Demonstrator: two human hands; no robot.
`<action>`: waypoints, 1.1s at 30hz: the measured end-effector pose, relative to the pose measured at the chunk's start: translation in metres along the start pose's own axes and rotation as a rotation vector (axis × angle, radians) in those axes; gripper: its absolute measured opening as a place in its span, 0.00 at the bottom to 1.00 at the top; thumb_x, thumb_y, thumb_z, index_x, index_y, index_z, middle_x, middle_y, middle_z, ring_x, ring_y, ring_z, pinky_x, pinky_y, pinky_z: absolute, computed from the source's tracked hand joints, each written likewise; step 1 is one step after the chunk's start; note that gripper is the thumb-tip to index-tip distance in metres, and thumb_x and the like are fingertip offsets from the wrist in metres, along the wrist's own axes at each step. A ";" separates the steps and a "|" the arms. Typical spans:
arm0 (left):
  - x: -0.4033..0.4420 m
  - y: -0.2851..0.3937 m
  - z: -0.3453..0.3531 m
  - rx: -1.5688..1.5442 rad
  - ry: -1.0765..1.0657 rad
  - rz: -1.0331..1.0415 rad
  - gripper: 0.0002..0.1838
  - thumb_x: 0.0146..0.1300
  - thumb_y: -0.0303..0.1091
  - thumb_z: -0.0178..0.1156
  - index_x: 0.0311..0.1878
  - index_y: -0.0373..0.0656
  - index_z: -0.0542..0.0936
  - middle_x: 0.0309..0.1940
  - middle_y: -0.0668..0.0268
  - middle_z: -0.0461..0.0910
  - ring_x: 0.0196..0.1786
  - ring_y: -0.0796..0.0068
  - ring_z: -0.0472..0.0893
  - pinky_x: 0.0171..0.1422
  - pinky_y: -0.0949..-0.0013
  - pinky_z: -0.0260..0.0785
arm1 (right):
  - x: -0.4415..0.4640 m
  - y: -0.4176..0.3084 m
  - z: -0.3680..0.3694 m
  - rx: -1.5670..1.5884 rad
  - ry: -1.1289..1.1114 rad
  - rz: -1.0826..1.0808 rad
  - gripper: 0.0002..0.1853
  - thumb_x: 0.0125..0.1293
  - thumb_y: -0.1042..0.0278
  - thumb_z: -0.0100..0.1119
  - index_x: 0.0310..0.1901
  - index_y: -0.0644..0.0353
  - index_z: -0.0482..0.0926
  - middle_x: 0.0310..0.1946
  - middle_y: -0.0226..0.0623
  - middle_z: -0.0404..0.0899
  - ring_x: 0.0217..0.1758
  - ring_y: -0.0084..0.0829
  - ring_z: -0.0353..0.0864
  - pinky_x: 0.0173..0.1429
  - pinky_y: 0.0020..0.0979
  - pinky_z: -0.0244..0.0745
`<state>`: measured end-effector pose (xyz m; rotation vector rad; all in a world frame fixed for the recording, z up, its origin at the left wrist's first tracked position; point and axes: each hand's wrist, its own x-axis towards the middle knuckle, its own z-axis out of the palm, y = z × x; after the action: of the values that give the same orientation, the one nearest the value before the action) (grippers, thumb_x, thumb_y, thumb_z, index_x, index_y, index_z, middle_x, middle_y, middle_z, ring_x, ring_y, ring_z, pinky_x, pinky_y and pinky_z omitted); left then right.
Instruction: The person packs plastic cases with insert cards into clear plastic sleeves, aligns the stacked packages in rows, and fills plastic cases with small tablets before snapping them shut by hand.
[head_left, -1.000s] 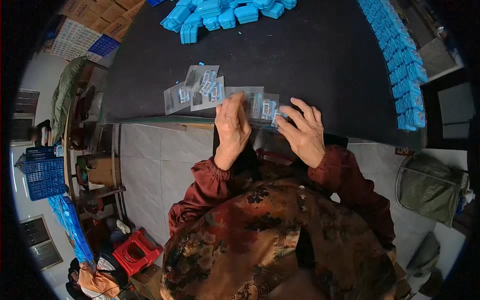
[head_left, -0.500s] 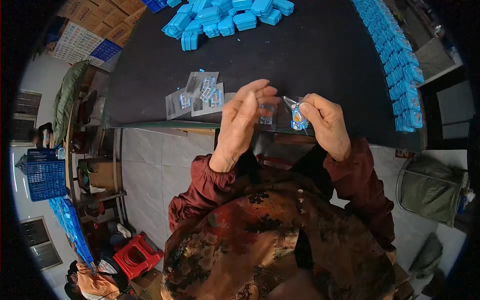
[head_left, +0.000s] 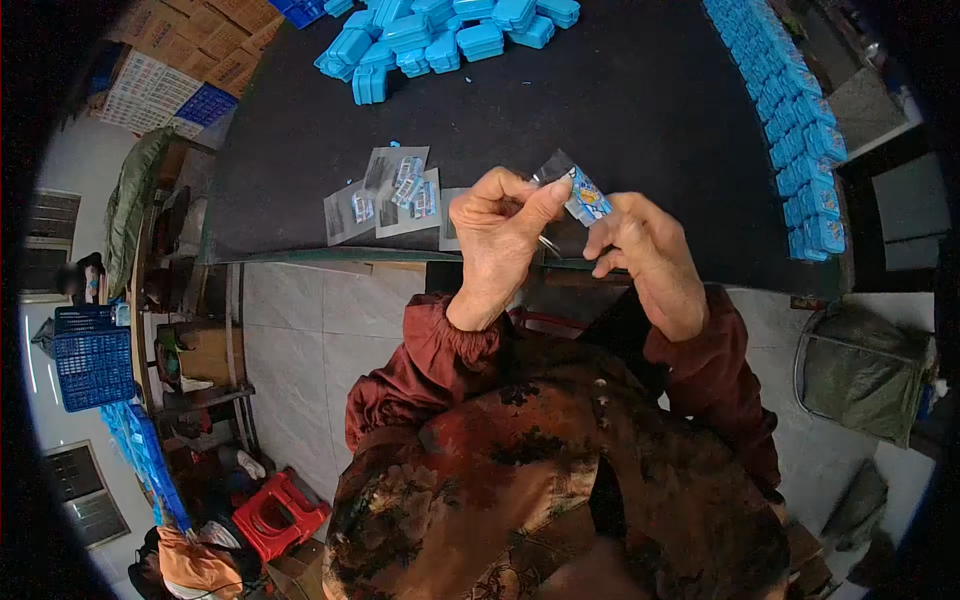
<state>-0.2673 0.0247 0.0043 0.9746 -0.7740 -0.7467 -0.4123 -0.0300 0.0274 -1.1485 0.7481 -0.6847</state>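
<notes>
My left hand (head_left: 495, 240) pinches the clear end of a small plastic packet (head_left: 588, 200) with a blue and white printed piece in it, above the table's front edge. At the packet's lower right side is my right hand (head_left: 655, 255), its fingers curled and partly apart; whether it grips the packet is hard to tell. Left of my hands, clear packets (head_left: 408, 225) with blue printed pieces lie overlapping on the black table (head_left: 620, 110). Another packet lies partly hidden behind my left hand.
Blue cases (head_left: 405, 35) are piled at the table's far side. Rows of blue cases (head_left: 805, 165) line the right edge. On the floor at left stands a red stool (head_left: 280, 512), near a person in orange (head_left: 195, 560). A blue crate (head_left: 93, 358) is at far left.
The packet went from the table up into my right hand, then across to my left hand's fingertips. My left hand has closed on it, and my right hand's grip has loosened.
</notes>
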 end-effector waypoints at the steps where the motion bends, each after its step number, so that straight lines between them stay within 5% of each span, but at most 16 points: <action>1: -0.001 -0.003 0.002 0.000 -0.002 -0.003 0.08 0.56 0.23 0.63 0.24 0.38 0.75 0.21 0.69 0.77 0.25 0.90 0.72 0.29 0.84 0.63 | -0.001 0.002 0.003 0.019 -0.021 0.030 0.10 0.64 0.63 0.54 0.31 0.62 0.73 0.25 0.30 0.73 0.29 0.17 0.72 0.35 0.22 0.69; 7: -0.007 -0.016 0.008 -0.121 -0.035 0.013 0.11 0.59 0.26 0.61 0.22 0.39 0.73 0.19 0.73 0.74 0.25 0.91 0.69 0.28 0.84 0.62 | 0.010 0.028 -0.009 0.081 0.022 -0.149 0.07 0.62 0.68 0.57 0.30 0.62 0.76 0.23 0.30 0.75 0.28 0.18 0.73 0.35 0.22 0.69; 12: -0.006 -0.008 -0.006 -0.020 -0.200 -0.197 0.11 0.63 0.32 0.56 0.27 0.36 0.77 0.23 0.67 0.78 0.25 0.84 0.72 0.29 0.81 0.64 | 0.010 0.019 -0.016 -0.003 0.081 -0.224 0.04 0.60 0.73 0.57 0.34 0.64 0.77 0.25 0.32 0.78 0.29 0.19 0.75 0.36 0.22 0.71; 17: -0.008 0.002 -0.015 0.004 -0.216 -0.262 0.07 0.61 0.30 0.59 0.29 0.37 0.79 0.23 0.67 0.78 0.24 0.85 0.73 0.28 0.81 0.65 | 0.003 0.002 -0.024 -0.122 0.002 -0.148 0.16 0.59 0.77 0.56 0.50 0.66 0.72 0.26 0.35 0.79 0.33 0.20 0.79 0.40 0.23 0.74; 25: -0.008 -0.003 -0.023 -0.191 -0.150 -0.271 0.06 0.57 0.26 0.62 0.26 0.38 0.77 0.20 0.68 0.77 0.22 0.84 0.74 0.27 0.82 0.65 | 0.002 0.006 -0.033 -0.129 0.068 -0.290 0.16 0.61 0.74 0.55 0.51 0.67 0.70 0.26 0.36 0.79 0.31 0.19 0.78 0.39 0.23 0.74; 28: -0.011 0.000 -0.025 -0.067 -0.131 -0.157 0.06 0.59 0.29 0.61 0.29 0.38 0.78 0.22 0.67 0.77 0.22 0.84 0.74 0.26 0.82 0.64 | 0.000 0.002 -0.035 -0.203 0.086 -0.321 0.16 0.63 0.73 0.54 0.51 0.67 0.70 0.26 0.36 0.79 0.31 0.19 0.78 0.39 0.23 0.74; 33: -0.007 0.009 -0.019 -0.122 -0.249 -0.379 0.13 0.64 0.37 0.54 0.41 0.34 0.77 0.33 0.62 0.78 0.27 0.80 0.75 0.25 0.79 0.64 | 0.000 0.000 -0.026 -0.228 -0.005 -0.366 0.16 0.64 0.73 0.51 0.53 0.67 0.69 0.26 0.35 0.78 0.31 0.18 0.77 0.38 0.22 0.73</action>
<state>-0.2530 0.0421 0.0044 0.9382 -0.7555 -1.2490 -0.4336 -0.0436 0.0213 -1.5168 0.6279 -0.9167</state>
